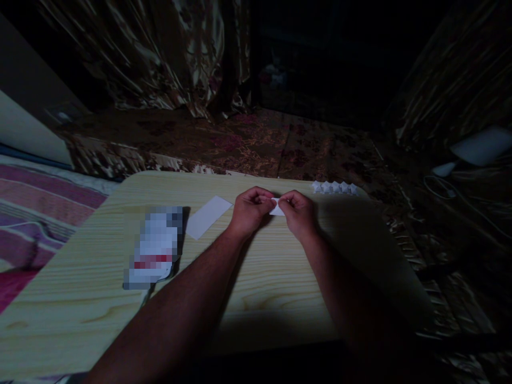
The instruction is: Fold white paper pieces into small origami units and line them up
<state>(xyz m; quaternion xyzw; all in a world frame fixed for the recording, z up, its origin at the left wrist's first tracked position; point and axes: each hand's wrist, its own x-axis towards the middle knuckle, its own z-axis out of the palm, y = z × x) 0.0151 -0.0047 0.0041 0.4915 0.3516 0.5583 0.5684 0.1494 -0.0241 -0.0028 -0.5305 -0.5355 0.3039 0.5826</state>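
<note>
My left hand point(250, 210) and my right hand point(298, 212) meet over the far middle of a light wooden table point(260, 277). Both pinch a small white piece of paper point(277, 208) between thumbs and fingertips, just above the tabletop. The fingers of both hands are curled closed on it, hiding most of the paper. A flat white paper strip point(208, 216) lies on the table just left of my left hand. A row of several small white folded paper stars point(335, 187) sits at the table's far right edge, beyond my right hand.
A blurred white packet point(156, 248) with a red band lies on the table's left part. Dark patterned fabric point(248, 138) covers the floor beyond the table. A striped cloth point(36, 208) lies at the left. Pale objects and a cable point(460, 160) rest at the right.
</note>
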